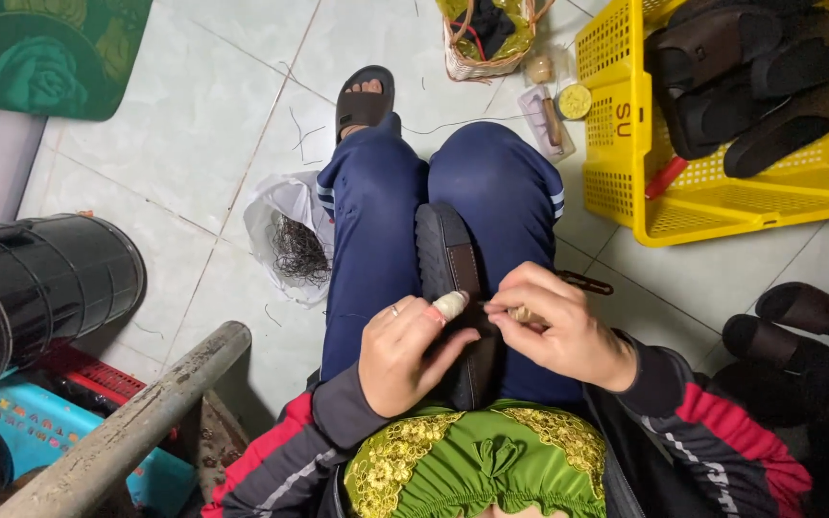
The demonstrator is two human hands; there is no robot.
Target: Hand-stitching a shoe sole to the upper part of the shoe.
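Sandal held on lap, both hands at its near half.

Dark sandal (445, 264) lies between the knees, long axis running away from the body; left hand (403, 350) grips its near edge, bandaged fingertip up; right hand (560, 331) pinches a small tool at the strap, just beside. Farther: white bag (275, 206) of threads on floor (184, 125); yellow crate (712, 197) of sandals, far right.
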